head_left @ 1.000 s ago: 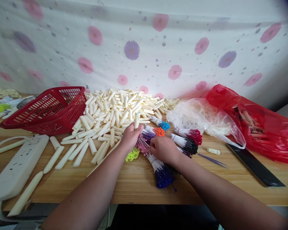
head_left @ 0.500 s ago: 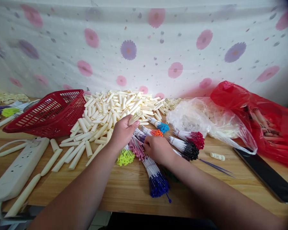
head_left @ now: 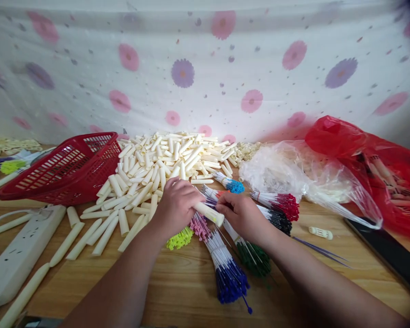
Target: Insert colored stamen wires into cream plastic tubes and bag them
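Observation:
My left hand (head_left: 179, 205) is closed around a cream plastic tube (head_left: 208, 213), whose open-looking end points to the right. Close to that end, my right hand (head_left: 242, 214) has its thumb and fingers pinched together; what lies between them is too small to make out. Beneath and around both hands are bundles of thin white sticks with coloured tips: dark blue (head_left: 230, 284), green (head_left: 254, 257), pink (head_left: 200, 226), yellow (head_left: 179, 239), light blue (head_left: 234, 186), red (head_left: 287, 205) and black (head_left: 280, 221). Orange and purple ones are partly hidden by the hands.
A heap of cream tubes (head_left: 177, 155) lies behind the hands. To its left stand a red basket (head_left: 71, 177) and a power strip (head_left: 23, 250). At right are a clear bag (head_left: 276, 168), a red bag (head_left: 396, 155), tweezers (head_left: 321, 250), a slotted cream piece (head_left: 320, 233) and a black phone-like slab (head_left: 386, 255).
My left hand has turned the tube from pointing up and away to pointing right and toward me. My right hand has shifted right and away from the pink bundle, uncovering the green one.

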Demonstrator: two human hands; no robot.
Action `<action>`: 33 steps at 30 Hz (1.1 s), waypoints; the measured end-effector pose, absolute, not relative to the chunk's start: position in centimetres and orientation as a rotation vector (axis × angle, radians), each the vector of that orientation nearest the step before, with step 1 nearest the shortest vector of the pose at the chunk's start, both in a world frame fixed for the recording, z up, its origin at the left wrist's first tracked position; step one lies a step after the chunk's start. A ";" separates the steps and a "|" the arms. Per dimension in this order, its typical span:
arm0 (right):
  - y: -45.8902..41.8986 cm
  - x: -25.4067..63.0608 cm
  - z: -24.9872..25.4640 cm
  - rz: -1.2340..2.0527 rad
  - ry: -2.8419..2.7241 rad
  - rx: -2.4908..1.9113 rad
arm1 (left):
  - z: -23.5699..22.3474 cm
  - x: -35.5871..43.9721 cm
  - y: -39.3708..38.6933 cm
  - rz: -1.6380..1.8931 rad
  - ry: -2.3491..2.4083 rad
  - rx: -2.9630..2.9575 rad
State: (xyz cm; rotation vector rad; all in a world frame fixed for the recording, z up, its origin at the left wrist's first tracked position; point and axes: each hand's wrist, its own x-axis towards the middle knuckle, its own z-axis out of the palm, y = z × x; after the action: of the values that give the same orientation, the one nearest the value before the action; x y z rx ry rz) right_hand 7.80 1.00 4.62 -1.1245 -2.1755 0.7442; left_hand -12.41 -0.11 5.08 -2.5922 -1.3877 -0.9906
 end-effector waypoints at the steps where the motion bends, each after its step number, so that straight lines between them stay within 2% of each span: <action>1: 1.1 8.2 4.5 0.757 -2.115 -1.088 | 5.1 -12.1 -0.3 -0.944 -1.357 -2.589; 3: 1.2 8.9 4.2 0.835 -1.922 -1.014 | 4.9 -11.5 -0.6 -1.016 -1.352 -2.567; 8: 0.8 9.4 3.4 0.967 -1.483 -0.821 | 4.0 -9.5 -1.2 -1.468 -1.578 -2.572; 20: -0.2 10.0 3.5 0.721 -1.802 -0.662 | 2.7 -6.6 -2.6 -2.239 -2.327 -2.474; 27: -0.5 9.5 3.6 0.747 -1.714 -0.723 | 2.4 -6.4 -2.4 -2.335 -2.329 -2.428; 33: -0.9 9.9 4.9 0.554 -1.833 -0.684 | 3.5 -6.0 -2.3 -2.214 -2.069 -2.523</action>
State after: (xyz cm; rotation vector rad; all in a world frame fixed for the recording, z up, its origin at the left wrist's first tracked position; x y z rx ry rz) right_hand 9.85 -0.92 4.90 -0.6843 -1.8327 0.5545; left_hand -5.98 -2.27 3.46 -2.5230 -2.0685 -2.2143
